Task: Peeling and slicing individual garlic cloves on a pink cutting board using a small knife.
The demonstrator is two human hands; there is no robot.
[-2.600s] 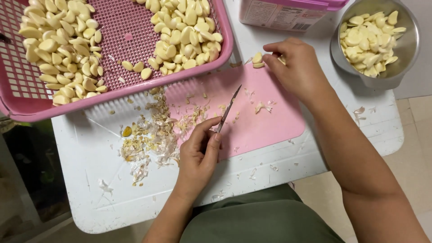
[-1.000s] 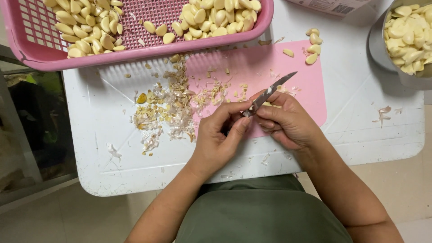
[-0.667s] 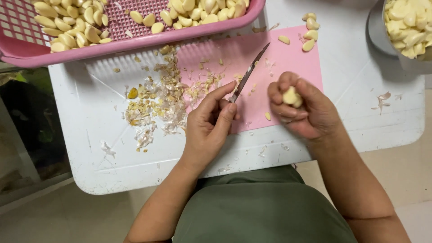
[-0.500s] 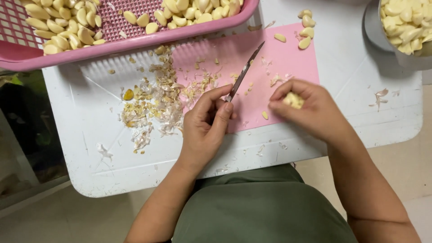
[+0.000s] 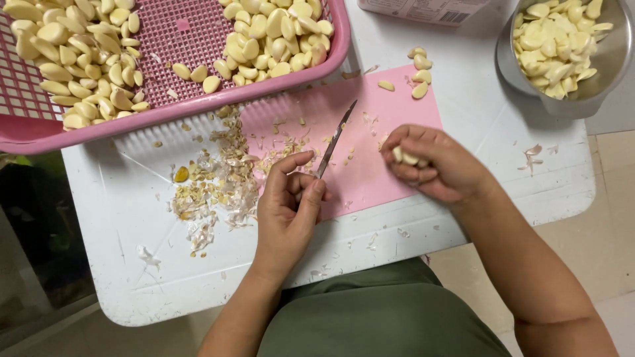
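Near the white counter's (image 5: 463, 119) front edge, the left hand (image 5: 288, 211) pinches a thin steel knife (image 5: 333, 142), the right hand (image 5: 433, 165) cups peeled pale garlic cloves (image 5: 407, 157); a slip could nick fingers.

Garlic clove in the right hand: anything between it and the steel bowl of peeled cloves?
Nothing visible. The right hand holds the garlic clove over the pink mat; only bare white table lies between it and the steel bowl.
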